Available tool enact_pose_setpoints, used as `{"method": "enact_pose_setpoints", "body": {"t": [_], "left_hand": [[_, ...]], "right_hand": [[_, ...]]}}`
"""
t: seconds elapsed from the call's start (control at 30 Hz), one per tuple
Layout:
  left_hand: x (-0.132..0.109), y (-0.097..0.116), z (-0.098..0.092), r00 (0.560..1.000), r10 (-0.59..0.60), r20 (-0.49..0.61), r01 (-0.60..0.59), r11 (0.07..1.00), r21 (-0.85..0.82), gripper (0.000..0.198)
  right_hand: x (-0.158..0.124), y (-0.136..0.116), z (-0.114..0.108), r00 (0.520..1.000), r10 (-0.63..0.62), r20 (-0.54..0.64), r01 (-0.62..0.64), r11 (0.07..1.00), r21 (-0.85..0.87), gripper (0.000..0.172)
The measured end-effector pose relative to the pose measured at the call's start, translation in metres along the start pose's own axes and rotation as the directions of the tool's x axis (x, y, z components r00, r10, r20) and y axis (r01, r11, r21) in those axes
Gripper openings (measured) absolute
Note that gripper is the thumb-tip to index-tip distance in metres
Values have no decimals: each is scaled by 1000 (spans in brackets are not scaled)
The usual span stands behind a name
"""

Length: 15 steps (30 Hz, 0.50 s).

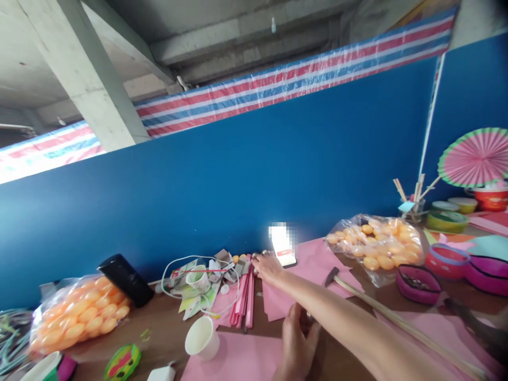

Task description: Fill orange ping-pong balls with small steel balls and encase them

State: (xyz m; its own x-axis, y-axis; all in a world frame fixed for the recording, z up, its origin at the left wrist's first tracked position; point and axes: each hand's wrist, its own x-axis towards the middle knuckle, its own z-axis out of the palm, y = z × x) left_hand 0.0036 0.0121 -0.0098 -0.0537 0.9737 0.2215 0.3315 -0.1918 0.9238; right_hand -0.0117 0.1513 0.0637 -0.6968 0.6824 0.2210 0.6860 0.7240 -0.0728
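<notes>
My right hand reaches across to the back of the table, beside a bundle of pink paper strips. Its fingers are bent at small shiny round pieces; what they grip is too small to name. Below my right forearm, my left hand is curled above the table's front part, with a tiny shiny thing at its fingertips. A lit phone leans against the blue partition just right of my right hand. Pink paper sheets lie under and around my hands.
A hammer lies at the right, near a bag of orange balls and a magenta bowl. Leftward are a white paper cup, a white cable, a black container and another bag of orange balls.
</notes>
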Motion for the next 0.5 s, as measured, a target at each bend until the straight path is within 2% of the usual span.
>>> {"method": "enact_pose_setpoints", "body": {"t": [0.1, 0.2, 0.37, 0.5], "left_hand": [[0, 1, -1, 1000, 0, 7, 0, 1000, -27, 28], [1, 3, -3, 1000, 1, 12, -1, 999, -32, 33], [1, 3, -4, 999, -19, 27, 21, 998, -65, 35], [2, 1, -3, 998, -63, 30, 66, 990, -121, 35]], "right_hand": [[-13, 5, -12, 1000, 4, 1, -4, 999, 53, 27], [-42, 21, -29, 1000, 14, 2, -14, 994, 107, 22], [-123, 63, -50, 998, 47, 28, -52, 982, 179, 28], [-189, 97, -45, 979, 201, 29, -203, 966, 162, 30]]}}
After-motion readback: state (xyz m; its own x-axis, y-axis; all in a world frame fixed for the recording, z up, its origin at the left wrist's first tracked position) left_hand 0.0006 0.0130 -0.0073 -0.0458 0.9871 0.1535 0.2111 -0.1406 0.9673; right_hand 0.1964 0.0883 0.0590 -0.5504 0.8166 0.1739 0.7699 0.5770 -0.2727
